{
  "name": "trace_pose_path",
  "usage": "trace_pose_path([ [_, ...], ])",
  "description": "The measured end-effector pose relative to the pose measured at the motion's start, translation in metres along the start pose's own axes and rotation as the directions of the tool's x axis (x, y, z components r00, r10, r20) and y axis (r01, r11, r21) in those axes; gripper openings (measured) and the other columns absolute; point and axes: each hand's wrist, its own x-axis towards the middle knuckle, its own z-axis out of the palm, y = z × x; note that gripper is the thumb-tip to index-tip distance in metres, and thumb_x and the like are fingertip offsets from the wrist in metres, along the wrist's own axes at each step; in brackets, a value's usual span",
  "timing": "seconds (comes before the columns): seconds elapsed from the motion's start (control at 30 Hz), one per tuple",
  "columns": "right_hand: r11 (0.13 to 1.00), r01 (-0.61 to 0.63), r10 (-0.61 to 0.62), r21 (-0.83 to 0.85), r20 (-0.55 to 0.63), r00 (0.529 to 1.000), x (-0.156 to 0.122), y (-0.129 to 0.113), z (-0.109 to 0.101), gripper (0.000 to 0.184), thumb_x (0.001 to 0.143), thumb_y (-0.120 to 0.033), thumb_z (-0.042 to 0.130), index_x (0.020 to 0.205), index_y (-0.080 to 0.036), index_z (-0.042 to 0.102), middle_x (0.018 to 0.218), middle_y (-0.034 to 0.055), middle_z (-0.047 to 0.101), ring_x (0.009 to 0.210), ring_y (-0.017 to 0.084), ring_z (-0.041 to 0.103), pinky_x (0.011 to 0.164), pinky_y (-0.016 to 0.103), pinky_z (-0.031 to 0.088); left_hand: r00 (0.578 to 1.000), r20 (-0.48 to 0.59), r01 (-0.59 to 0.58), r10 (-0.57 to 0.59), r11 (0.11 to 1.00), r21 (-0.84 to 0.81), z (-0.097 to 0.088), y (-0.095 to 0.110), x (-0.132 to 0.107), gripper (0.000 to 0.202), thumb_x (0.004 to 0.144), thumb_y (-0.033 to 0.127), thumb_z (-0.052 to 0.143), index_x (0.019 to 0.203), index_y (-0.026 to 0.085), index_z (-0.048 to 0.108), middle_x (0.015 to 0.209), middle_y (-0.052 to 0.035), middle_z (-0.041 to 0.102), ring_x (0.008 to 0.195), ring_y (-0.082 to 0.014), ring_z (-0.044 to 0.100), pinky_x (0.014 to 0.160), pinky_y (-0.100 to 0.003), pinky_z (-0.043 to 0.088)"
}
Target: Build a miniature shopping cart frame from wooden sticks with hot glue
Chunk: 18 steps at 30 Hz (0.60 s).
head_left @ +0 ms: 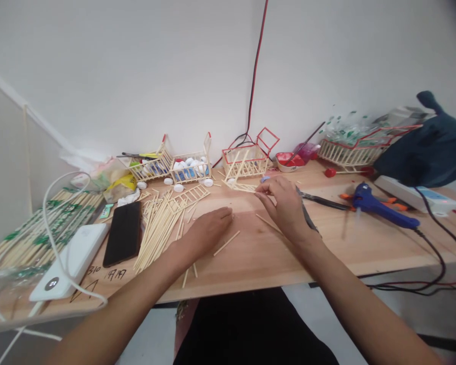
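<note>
My right hand is closed in a pinch on the end of a pale wooden stick, which lies among other sticks in front of a small stick-built cart with red-painted edges. Flat on the table, my left hand has its fingers stretched out and together; I see nothing in it. A short loose stick lies just beside it. To its left are a heap of thin sticks and a ladder-like stick frame. Pliers lie partly hidden behind my right hand.
A blue glue gun with a cord lies at the right, near a white power strip. Further stick carts stand along the wall, beside a dish of red paint. At left are a phone and a white power bank.
</note>
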Motion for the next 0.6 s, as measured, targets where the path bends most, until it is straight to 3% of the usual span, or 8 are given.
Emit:
trace_pose_path([
  [0.07,1.000,0.001,-0.001,0.001,0.001,1.000,0.000,-0.001,0.000,0.011,0.092,-0.028,0.052,0.085,-0.021,0.057,0.085,0.0064,0.062,0.086,0.023,0.054,0.080,0.035,0.036,0.999,-0.007,-0.034,0.034,0.999,-0.030,-0.003,0.000,-0.013,0.031,0.088,0.008,0.042,0.112,0.014,0.060,0.124,-0.0119,0.062,0.118,-0.0204,0.057,0.101,-0.033,0.044],
  [0.17,1.000,-0.005,0.005,0.009,0.008,1.000,0.000,-0.002,0.001,0.012,0.093,-0.028,0.050,0.085,-0.021,0.057,0.086,0.0066,0.062,0.086,0.023,0.053,0.080,0.036,0.036,0.999,-0.004,-0.050,0.050,0.990,-0.130,-0.013,0.000,-0.029,0.022,0.090,0.013,0.044,0.094,0.018,0.065,0.105,-0.0072,0.068,0.106,-0.0184,0.062,0.094,-0.030,0.047],
  [0.3,0.999,0.009,-0.009,0.031,-0.021,1.000,0.002,-0.004,0.000,0.016,0.093,-0.030,0.048,0.086,-0.021,0.057,0.086,0.0076,0.061,0.088,0.023,0.052,0.081,0.035,0.037,0.985,-0.080,0.143,-0.152,0.984,-0.106,-0.023,-0.005,-0.025,0.027,0.093,0.025,0.044,0.076,0.016,0.064,0.082,-0.0068,0.066,0.086,-0.0201,0.061,0.082,-0.034,0.049],
  [0.4,1.000,-0.004,0.005,0.017,-0.016,1.000,0.002,-0.003,0.001,0.016,0.093,-0.030,0.048,0.087,-0.021,0.058,0.086,0.0079,0.061,0.089,0.024,0.053,0.081,0.037,0.037,0.976,-0.149,0.141,-0.159,0.982,-0.124,-0.016,-0.011,-0.004,0.023,0.090,0.016,0.043,0.102,0.014,0.063,0.107,-0.0110,0.066,0.103,-0.0217,0.059,0.093,-0.037,0.046],
  [0.47,1.000,-0.008,0.008,0.003,-0.014,1.000,0.001,0.000,0.001,0.015,0.093,-0.030,0.049,0.087,-0.021,0.059,0.086,0.0075,0.061,0.087,0.024,0.054,0.080,0.037,0.037,0.971,-0.170,0.146,-0.168,0.980,-0.134,-0.006,-0.014,0.011,0.032,0.091,0.017,0.042,0.119,0.011,0.056,0.128,-0.0152,0.058,0.118,-0.0233,0.054,0.101,-0.040,0.042],
  [0.6,0.999,0.026,-0.028,-0.024,-0.071,0.997,-0.001,0.007,0.004,0.012,0.091,-0.030,0.054,0.086,-0.021,0.058,0.084,0.0057,0.061,0.084,0.023,0.055,0.078,0.037,0.038,0.981,-0.084,0.171,-0.178,0.982,-0.082,0.008,-0.009,0.023,0.033,0.095,0.016,0.033,0.120,0.012,0.054,0.129,-0.0141,0.058,0.118,-0.0224,0.055,0.102,-0.039,0.043],
])
